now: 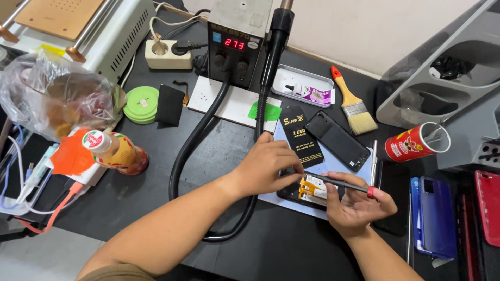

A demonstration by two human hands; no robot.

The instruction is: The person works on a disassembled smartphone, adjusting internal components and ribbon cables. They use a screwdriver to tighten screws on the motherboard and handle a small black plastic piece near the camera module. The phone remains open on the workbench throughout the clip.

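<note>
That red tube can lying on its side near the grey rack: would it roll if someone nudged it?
Probably yes. The red tube can is round and lies on its side on the black table, so a sideways nudge could roll it. Its mouth is open, so it is likely light.

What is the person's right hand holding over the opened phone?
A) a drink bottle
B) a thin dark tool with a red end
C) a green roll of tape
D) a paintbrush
B: the right hand grips a slim dark tool with a red end, its tip at the opened phone, where the left hand steadies it.
</note>
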